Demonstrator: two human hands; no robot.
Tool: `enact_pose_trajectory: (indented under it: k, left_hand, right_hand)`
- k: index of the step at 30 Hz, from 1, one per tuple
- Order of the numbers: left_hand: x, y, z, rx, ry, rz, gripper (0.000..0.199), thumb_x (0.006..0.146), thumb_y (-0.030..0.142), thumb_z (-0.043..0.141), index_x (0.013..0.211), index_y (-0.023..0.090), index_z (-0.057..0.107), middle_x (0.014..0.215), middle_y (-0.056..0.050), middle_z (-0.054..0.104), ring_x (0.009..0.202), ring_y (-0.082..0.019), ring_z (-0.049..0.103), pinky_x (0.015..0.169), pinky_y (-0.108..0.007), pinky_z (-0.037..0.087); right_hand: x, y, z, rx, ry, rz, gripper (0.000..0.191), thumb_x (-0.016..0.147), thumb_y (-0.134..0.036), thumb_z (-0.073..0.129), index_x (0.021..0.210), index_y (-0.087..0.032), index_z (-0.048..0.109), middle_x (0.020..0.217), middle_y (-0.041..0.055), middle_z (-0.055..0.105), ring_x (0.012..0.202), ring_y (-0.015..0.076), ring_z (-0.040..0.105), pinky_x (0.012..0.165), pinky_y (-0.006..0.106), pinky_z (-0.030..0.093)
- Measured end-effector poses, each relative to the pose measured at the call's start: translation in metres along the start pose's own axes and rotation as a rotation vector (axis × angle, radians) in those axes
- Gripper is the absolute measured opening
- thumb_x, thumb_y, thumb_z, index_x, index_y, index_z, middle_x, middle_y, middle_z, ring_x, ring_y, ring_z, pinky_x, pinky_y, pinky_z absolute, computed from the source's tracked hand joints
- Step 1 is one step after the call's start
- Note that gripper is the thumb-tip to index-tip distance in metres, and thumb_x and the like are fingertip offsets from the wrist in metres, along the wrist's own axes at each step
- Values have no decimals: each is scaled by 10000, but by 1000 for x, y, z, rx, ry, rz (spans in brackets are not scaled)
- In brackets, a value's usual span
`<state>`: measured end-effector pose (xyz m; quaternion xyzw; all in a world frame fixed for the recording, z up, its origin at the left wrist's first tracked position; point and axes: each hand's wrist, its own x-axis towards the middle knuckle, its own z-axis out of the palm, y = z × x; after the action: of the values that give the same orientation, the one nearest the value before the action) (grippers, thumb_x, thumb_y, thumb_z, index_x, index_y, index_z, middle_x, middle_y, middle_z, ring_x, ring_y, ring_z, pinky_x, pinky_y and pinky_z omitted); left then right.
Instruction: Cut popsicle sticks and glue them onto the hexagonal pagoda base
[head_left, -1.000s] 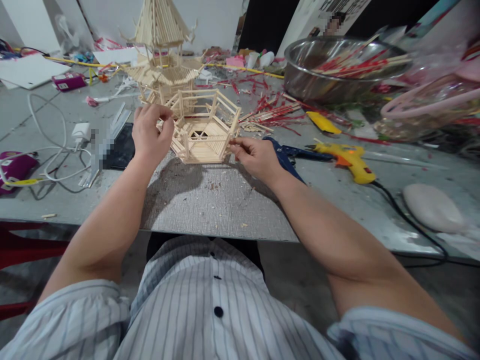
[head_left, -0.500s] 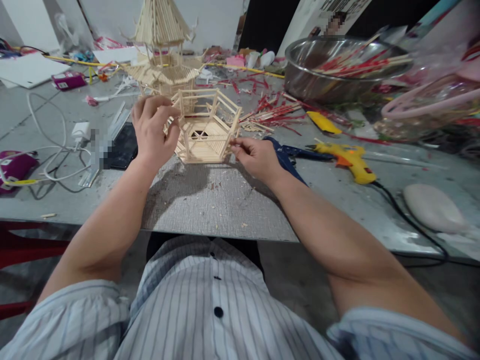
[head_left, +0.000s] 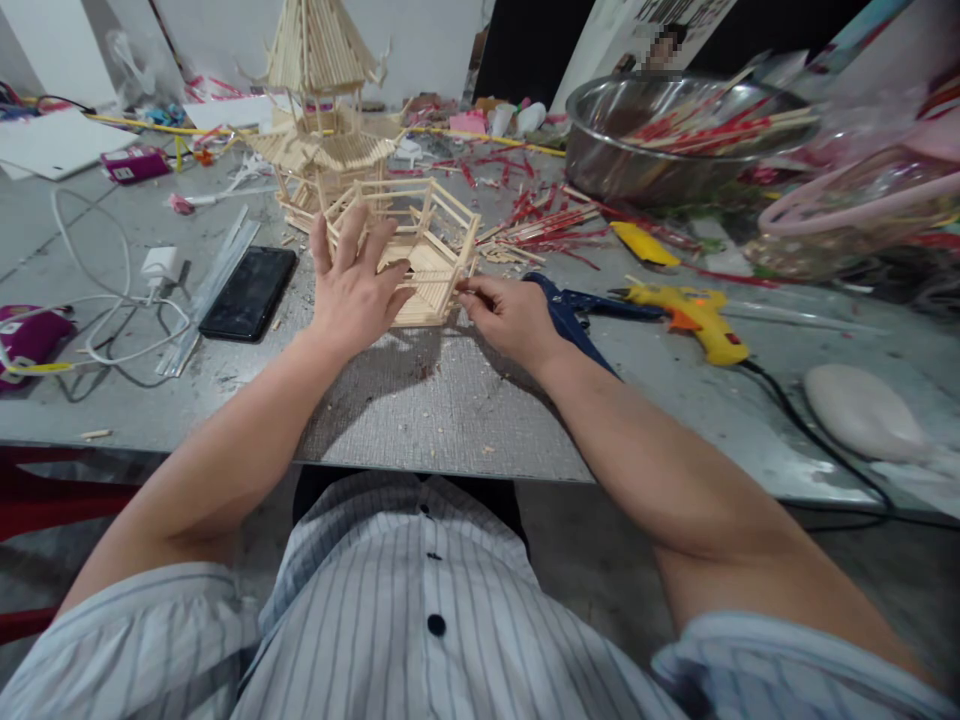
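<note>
A hexagonal frame of thin wooden sticks (head_left: 426, 300), with posts and railings round a slatted floor, stands near the table's front edge. My left hand (head_left: 356, 290) is over its left side with the fingers spread, hiding that part; whether the fingertips touch the sticks I cannot tell. At the front right corner, my right hand (head_left: 506, 315) pinches the end of a thin wooden stick (head_left: 431, 281) that runs along the front railing. Behind the frame rises a pagoda model (head_left: 322, 150) of the same sticks, with tiered roofs.
To the right lie blue-handled pliers (head_left: 581, 305), a yellow glue gun (head_left: 694, 315) with its cord, and a white mouse-shaped object (head_left: 862, 412). A metal basin (head_left: 622, 170) stands behind, near red-tipped sticks (head_left: 540, 230). A phone (head_left: 249, 292) and white cable (head_left: 90, 350) are left.
My left hand has moved right and down, from the frame's left corner to over its left front side, and its fingers have spread. My right hand stays at the front right corner.
</note>
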<state>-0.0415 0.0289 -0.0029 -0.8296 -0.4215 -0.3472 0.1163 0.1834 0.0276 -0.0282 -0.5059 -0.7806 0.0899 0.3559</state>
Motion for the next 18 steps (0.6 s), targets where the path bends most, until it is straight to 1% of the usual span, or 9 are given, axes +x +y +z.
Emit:
enact_pose_trajectory:
  k: [3,5,8,9,11,13,14,18]
  left_hand:
    - [0,-1,6,19,48,25,87,864,346,645,943,322,675,1353,-25,565,1423,-361,286,1141,-700,111]
    - [2,-1,10,52,49,20,28,851,326,674,873,309,679,1352,-18,569,1413,-354,304,1149,-692,108]
    - [3,0,12,101,31,-3,94,822,313,721,755,267,673,1348,-20,575,1392,-371,325,1145,-700,78]
    - [4,-1,13,95,28,-7,111,826,317,718,740,261,673,1342,-23,579,1392,-374,322,1137,-705,91]
    - [4,-1,13,51,33,-8,111,845,326,691,751,269,681,1321,-25,591,1404,-370,304,1114,-699,166]
    - [4,-3,13,1,51,5,73,851,322,671,790,285,687,1303,-25,601,1412,-361,295,1087,-676,251]
    - [4,-4,14,-14,65,15,51,843,317,676,803,288,686,1294,-26,608,1410,-363,300,1078,-669,273]
    - [3,-6,16,-24,103,38,14,822,290,689,827,281,680,1282,-31,620,1392,-374,330,1074,-680,271]
  right_hand:
    - [1,-1,1,-1,-1,7,281,853,-276,520,993,-192,749,909,87,742,743,201,633,693,320,445]
    - [2,-1,3,6,11,9,281,851,-275,523,996,-197,750,901,75,743,741,196,632,689,315,447]
    - [3,-1,4,10,23,14,279,847,-275,530,999,-199,752,881,66,743,736,192,629,684,308,443]
    - [3,-2,4,8,19,20,280,847,-276,532,1001,-198,753,870,66,741,729,191,626,679,306,439]
    - [3,-3,5,1,6,30,284,848,-276,534,1010,-196,753,850,67,737,712,188,619,668,302,429]
    - [3,-4,5,-5,4,34,288,851,-273,531,1015,-191,753,849,70,733,712,187,616,663,298,417]
    - [3,-4,5,-6,7,34,288,854,-277,530,1013,-186,753,848,72,731,714,187,615,661,297,410]
    - [4,-5,5,-1,1,37,285,870,-315,534,975,-161,749,782,71,709,663,171,583,630,289,377]
